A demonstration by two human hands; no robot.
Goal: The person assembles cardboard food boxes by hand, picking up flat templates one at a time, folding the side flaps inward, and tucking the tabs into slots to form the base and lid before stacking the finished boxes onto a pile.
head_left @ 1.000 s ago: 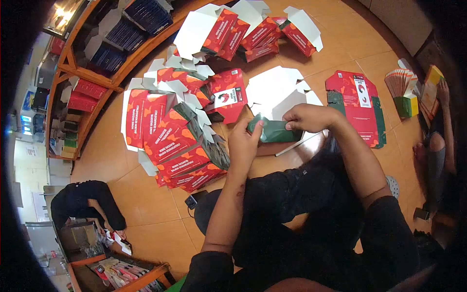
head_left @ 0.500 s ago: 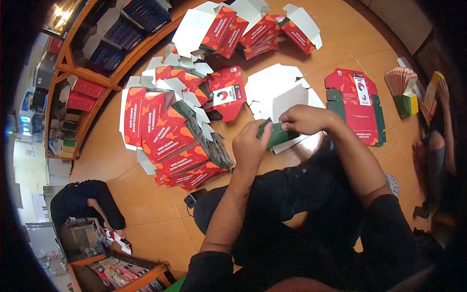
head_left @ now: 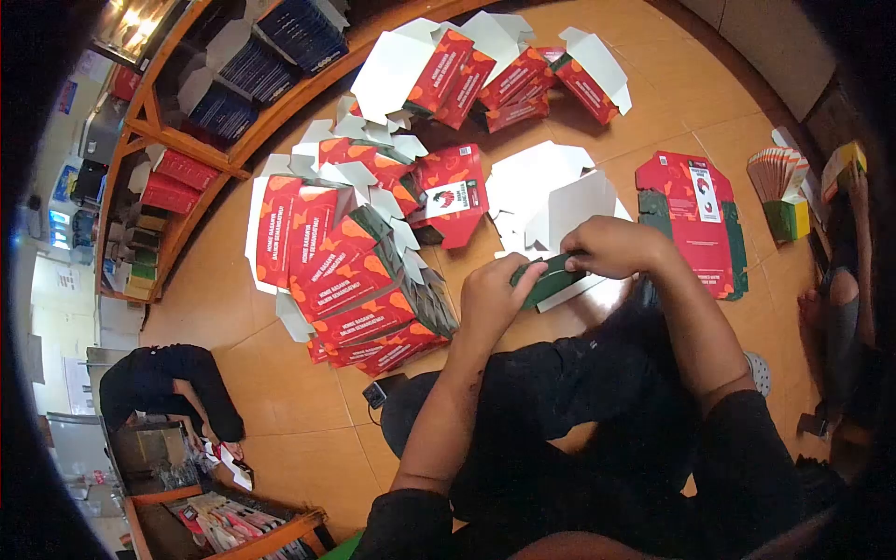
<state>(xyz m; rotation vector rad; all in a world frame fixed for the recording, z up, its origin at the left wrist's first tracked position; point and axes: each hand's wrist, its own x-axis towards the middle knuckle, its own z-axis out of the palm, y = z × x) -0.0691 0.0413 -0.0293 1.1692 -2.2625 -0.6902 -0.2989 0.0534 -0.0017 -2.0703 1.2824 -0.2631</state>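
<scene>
Head view: the left hand (head_left: pixel 495 299) and the right hand (head_left: pixel 611 247) both pinch a green box (head_left: pixel 551 277), one at each end, just above the lap. A pile of red boxes (head_left: pixel 355 280) sits close on the left with its flaps open. A flat box (head_left: pixel 695 219) lies to the right. Bare floor (head_left: pixel 280 392) shows beside the pile.

Packing workshop (stacked cartons (head_left: pixel 355 280), shelves (head_left: pixel 217 105))

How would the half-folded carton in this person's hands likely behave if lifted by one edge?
The carton looks like thin creased card, so it would probably flex, with its white flaps hanging loose. It is likely light for its size: the left hand and right hand hold it up off the floor with the fingers alone.
</scene>
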